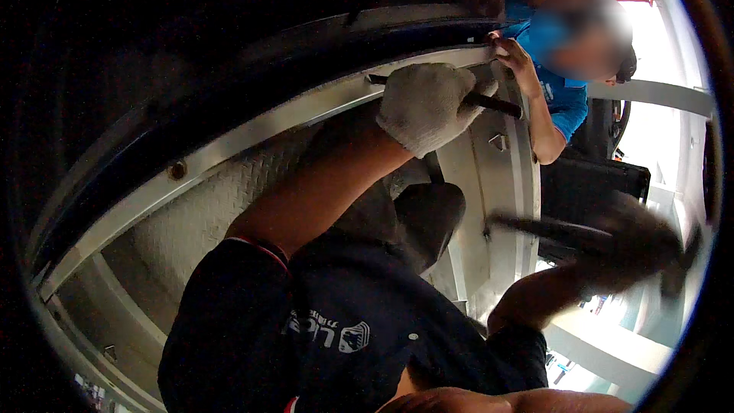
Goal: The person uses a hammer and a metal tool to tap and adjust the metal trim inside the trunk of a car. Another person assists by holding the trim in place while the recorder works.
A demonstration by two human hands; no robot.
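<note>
My left hand point(427, 107), in a whitish knit glove, is closed around a dark metal rod point(498, 103). The rod's narrow end point(375, 79) meets the long pale metal beam point(306, 103), while its thicker end sticks out to the right past my thumb. Out at the right, my right hand point(631, 241) is smeared by motion and looks dark. It grips a dark long-handled tool point(547, 228) that resembles a hammer; its handle points left, and its far end is too blurred to make out.
A person in a blue shirt point(567, 111) is at the upper right, one hand point(515, 57) at the beam's end. Textured metal plate point(229, 187) lies below the beam, which has a round hole point(177, 170). A dark panel point(596, 187) stands behind my right hand.
</note>
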